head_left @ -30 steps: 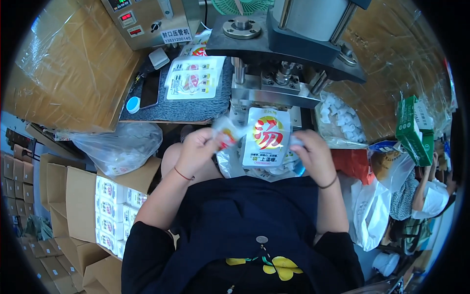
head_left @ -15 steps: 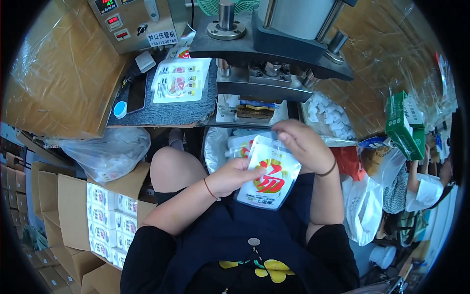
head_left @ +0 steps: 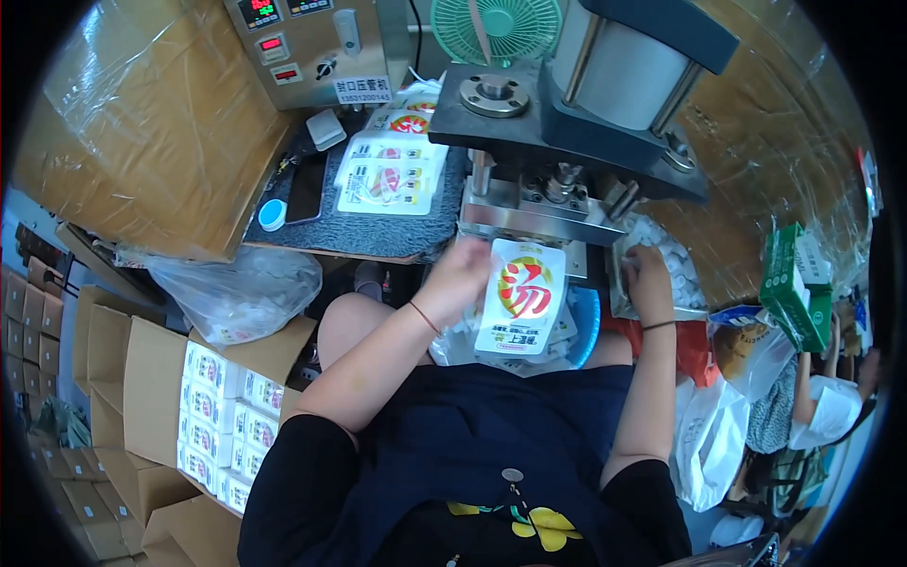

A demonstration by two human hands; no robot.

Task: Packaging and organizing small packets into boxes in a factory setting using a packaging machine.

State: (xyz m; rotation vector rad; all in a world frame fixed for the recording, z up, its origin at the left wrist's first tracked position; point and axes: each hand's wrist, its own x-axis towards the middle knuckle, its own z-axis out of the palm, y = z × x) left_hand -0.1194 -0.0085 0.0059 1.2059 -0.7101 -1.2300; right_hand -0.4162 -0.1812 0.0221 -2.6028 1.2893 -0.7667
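**A:** What lies nearest the viewer?

**B:** The person's dark top and two bare forearms, rising from the lower edge. To the near left, an open cardboard carton [head_left: 161, 397] holds rows of small white packs [head_left: 222, 416].

**A:** And the hands?

**B:** The left hand [head_left: 465, 276] grips a white stand-up pouch [head_left: 522, 298] by its left edge, fingers closed on it. The pouch hangs upright over the lap, its printed face toward the camera and its top just below the press. It sits in front of a blue basin [head_left: 583, 331] holding more pouches.

**A:** The right hand?

**B:** The right hand [head_left: 647, 279] reaches to the right of the pouch, into a tray of small white pieces [head_left: 675, 269]. Whether its fingers pinch anything cannot be told.

**A:** What stands beyond?

**B:** A grey pneumatic press [head_left: 576, 123] with a metal cylinder, directly beyond the pouch. To its left, a dark mat [head_left: 312, 222] bears a stack of flat white pouches [head_left: 387, 175] and a small blue cap [head_left: 272, 214]. Farther left-centre sits a beige control box [head_left: 312, 47] with red displays; a green fan [head_left: 496, 28] stands at the far edge.

**A:** The margins?

**B:** A clear plastic bag [head_left: 236, 288] lies at left; a green box [head_left: 794, 288] and white bags [head_left: 709, 439] lie at right.
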